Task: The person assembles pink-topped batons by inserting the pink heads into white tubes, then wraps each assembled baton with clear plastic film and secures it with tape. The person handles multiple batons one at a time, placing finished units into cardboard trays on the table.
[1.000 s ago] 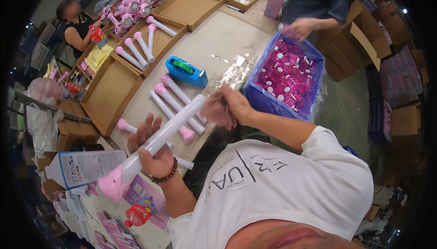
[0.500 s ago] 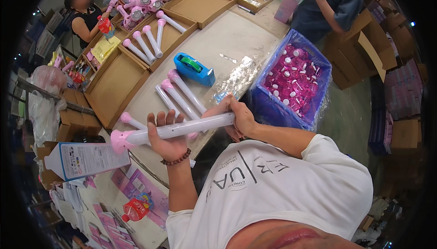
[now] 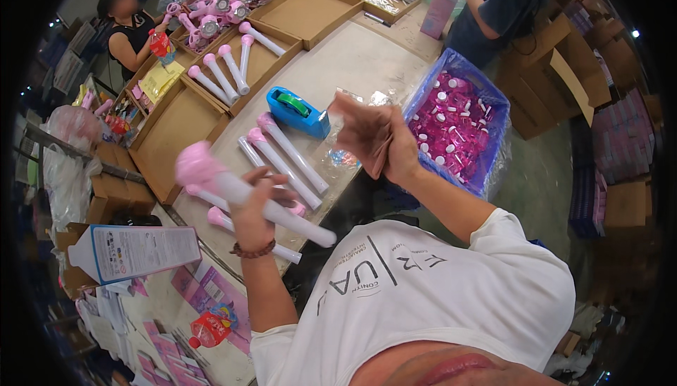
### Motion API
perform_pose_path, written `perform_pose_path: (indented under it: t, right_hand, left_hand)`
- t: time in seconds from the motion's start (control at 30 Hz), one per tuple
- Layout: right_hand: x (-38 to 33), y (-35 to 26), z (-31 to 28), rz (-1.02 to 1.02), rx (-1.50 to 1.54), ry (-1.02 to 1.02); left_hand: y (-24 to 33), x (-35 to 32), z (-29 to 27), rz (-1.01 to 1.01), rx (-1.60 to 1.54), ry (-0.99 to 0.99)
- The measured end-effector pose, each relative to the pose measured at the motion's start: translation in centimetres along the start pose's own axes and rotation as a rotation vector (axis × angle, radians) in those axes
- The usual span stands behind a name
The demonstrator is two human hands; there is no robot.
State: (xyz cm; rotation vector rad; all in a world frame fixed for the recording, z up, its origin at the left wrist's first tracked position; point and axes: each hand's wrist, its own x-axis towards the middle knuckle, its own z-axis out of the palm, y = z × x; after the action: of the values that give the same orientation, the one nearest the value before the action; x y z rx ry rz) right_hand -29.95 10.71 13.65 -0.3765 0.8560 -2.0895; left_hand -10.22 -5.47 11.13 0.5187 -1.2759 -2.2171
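Left fingers (image 3: 283, 193) curled around pink-headed white wand (image 3: 227, 183), right fingers (image 3: 350, 114) bent, grip unclear

Red-labelled bottle (image 3: 161, 46) beside a yellow packet (image 3: 161, 81), open brown carton (image 3: 541, 107).

Co-workers (image 3: 486, 16) stood at upper left and upper right in an assembly or packing workshop, where cardboard trays (image 3: 307, 12) and a tape dispenser (image 3: 299, 116) shared a worktable (image 3: 328, 62) and cartons (image 3: 627, 192) lined the right side.
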Motion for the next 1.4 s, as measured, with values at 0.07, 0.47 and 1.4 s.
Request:
perform_pose_path:
  t: [0.07, 0.47, 1.4]
  right_hand:
    - [-0.4, -0.8, 0.8, -0.242, -0.221, -0.125]
    - [-2.1, -3.1, 1.2, -0.43, -1.231, -0.613]
    - [-3.7, 0.7, 5.5, -0.392, -0.69, -0.36]
  left_hand:
    - [-0.4, -0.2, 2.1, -0.036, 0.407, -0.079]
    - [-3.4, -1.3, 7.9, 0.327, 1.454, -0.296]
    - [-4.5, 1.3, 5.0, 0.651, 0.814, 0.105]
